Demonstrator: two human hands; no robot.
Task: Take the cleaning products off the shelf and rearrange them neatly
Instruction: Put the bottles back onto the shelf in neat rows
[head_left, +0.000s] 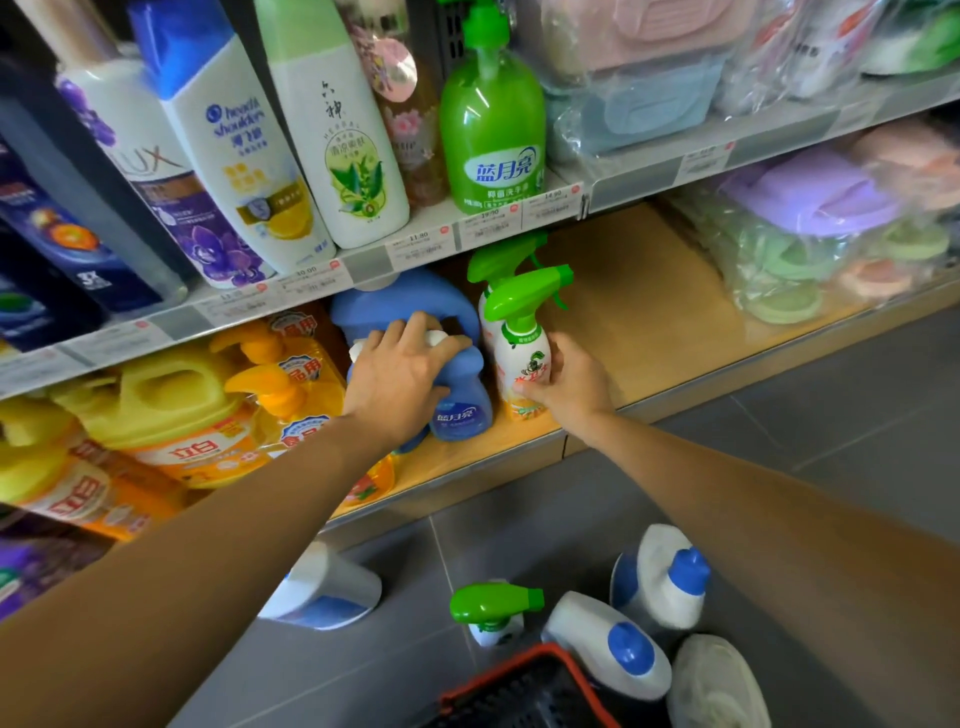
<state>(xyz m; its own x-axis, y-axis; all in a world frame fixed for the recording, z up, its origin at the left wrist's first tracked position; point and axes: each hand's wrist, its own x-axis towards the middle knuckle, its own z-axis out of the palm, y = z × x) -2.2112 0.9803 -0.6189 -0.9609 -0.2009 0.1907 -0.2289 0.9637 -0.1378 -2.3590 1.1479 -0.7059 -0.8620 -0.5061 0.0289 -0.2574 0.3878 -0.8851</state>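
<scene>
On the lower wooden shelf (649, 312) my left hand (400, 374) grips the top of a blue detergent jug (462, 410), fingers curled over its white cap. Just to its right my right hand (569, 382) holds a white spray bottle with a green trigger (522, 332) by its lower body. A second green-trigger spray bottle (501, 257) stands right behind it. On the grey floor below stand another green-trigger spray bottle (493, 605) and several white bottles with blue caps (613, 639).
Yellow and orange detergent jugs (171, 415) fill the lower shelf to the left. Shampoo and soap bottles (332, 135) line the upper shelf. Bagged slippers (810, 234) lie at the right. A black basket with an orange rim (524, 691) sits at the bottom edge.
</scene>
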